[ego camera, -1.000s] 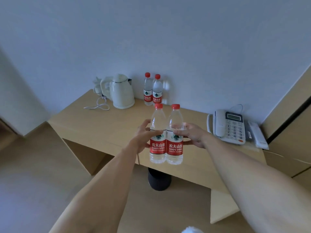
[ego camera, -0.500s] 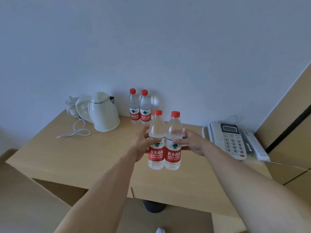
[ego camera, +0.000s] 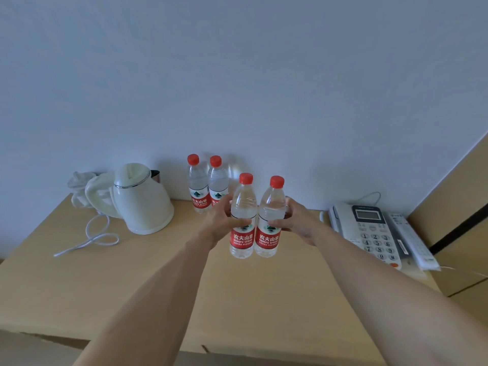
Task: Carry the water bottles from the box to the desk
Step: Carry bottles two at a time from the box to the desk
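Two clear water bottles with red caps and red labels hang side by side above the middle of the wooden desk (ego camera: 132,281). My left hand (ego camera: 220,223) grips the left bottle (ego camera: 242,207) around its middle, thumb in front. My right hand (ego camera: 297,220) grips the right bottle (ego camera: 270,210) the same way. Both bottles are upright and their sides touch. Two more bottles of the same kind (ego camera: 198,186) (ego camera: 217,180) stand at the back of the desk against the wall. The box is out of view.
A white electric kettle (ego camera: 142,199) stands at the back left with its white cord (ego camera: 89,241) looped in front. A white desk phone (ego camera: 375,231) and a remote (ego camera: 412,239) lie at the right end. A wooden panel (ego camera: 462,194) rises on the right.
I have come closer to the desk, so it fills more of the view. Both hands have carried the two bottles forward over the desktop, towards the two standing bottles.
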Available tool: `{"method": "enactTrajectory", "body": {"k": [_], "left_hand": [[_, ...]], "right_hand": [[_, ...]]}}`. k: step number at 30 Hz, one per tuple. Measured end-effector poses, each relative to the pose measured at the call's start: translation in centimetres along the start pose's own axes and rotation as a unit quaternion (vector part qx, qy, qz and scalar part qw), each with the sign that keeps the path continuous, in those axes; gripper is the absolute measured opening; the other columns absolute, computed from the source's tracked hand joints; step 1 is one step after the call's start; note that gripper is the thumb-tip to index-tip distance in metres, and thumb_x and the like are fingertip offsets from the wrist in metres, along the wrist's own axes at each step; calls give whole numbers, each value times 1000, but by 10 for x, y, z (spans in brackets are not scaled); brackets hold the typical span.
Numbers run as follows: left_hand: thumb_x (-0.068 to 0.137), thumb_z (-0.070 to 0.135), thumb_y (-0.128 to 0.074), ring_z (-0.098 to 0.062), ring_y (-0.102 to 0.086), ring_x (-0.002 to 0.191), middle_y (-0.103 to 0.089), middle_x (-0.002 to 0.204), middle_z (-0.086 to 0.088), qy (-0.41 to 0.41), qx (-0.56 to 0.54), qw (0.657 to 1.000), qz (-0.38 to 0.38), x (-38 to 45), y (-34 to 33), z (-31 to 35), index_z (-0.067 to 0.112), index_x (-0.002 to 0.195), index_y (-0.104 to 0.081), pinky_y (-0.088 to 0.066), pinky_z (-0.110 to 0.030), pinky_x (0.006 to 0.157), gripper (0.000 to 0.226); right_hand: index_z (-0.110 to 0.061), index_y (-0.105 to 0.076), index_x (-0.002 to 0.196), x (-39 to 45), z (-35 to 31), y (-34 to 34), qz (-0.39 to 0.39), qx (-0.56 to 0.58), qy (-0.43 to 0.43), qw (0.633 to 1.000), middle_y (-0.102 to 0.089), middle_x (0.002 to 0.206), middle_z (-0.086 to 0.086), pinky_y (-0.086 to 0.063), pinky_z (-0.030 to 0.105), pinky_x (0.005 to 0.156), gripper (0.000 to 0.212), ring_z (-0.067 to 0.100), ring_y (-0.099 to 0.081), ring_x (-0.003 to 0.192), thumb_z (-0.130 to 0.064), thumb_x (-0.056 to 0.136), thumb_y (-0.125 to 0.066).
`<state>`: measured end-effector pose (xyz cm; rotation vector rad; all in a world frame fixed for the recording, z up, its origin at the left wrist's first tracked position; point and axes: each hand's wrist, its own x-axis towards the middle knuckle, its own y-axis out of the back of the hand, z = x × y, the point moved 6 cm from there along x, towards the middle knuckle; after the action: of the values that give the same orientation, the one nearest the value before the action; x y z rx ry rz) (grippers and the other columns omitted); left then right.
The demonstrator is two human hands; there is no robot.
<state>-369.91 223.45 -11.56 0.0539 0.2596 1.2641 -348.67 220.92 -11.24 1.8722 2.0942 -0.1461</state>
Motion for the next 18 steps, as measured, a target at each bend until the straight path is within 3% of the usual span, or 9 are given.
{"method": "enactTrajectory", "body": {"k": [4, 7, 9, 11, 18], "left_hand": [[70, 10, -89, -5, -68, 98, -72, 108, 7, -14, 85, 996, -5, 21, 3, 7, 42, 122, -48, -52, -30, 84, 74], [68, 10, -88, -16, -66, 105, -69, 110, 4, -32, 136, 990, -4, 33, 5, 8, 36, 126, -45, -54, -42, 93, 76], [69, 10, -87, -19, -65, 107, -67, 111, 4, -43, 157, 987, 4, 39, 8, 9, 32, 128, -44, -54, -45, 95, 76], [70, 9, -86, -21, -63, 107, -66, 113, 4, -56, 174, 983, 8, 47, 9, 13, 29, 131, -43, -53, -44, 94, 77], [75, 6, -83, -21, -60, 105, -63, 115, 0, -65, 208, 976, -13, 60, 8, 14, 18, 136, -41, -46, -35, 88, 75]], "right_hand": [[-31, -55, 119, 10, -4, 8, 57, -43, 26, 997, -63, 118, -10, -51, 38, 97, 59, 15, -60, 115, -7, 74, -85], [-24, -54, 122, 18, -4, 11, 87, -53, 35, 994, -61, 123, -3, -50, 33, 92, 59, 17, -60, 115, -6, 74, -84], [-21, -55, 123, 23, -5, 11, 105, -70, 40, 991, -62, 125, -1, -50, 37, 96, 58, 18, -60, 115, -6, 74, -84], [-20, -57, 124, 30, -9, 10, 121, -101, 44, 986, -63, 125, -2, -48, 41, 100, 59, 17, -59, 117, -9, 74, -84], [-19, -56, 120, 47, -8, 2, 125, -150, 36, 980, -65, 121, -4, -44, 30, 91, 59, 16, -59, 115, -5, 71, -86]]}}
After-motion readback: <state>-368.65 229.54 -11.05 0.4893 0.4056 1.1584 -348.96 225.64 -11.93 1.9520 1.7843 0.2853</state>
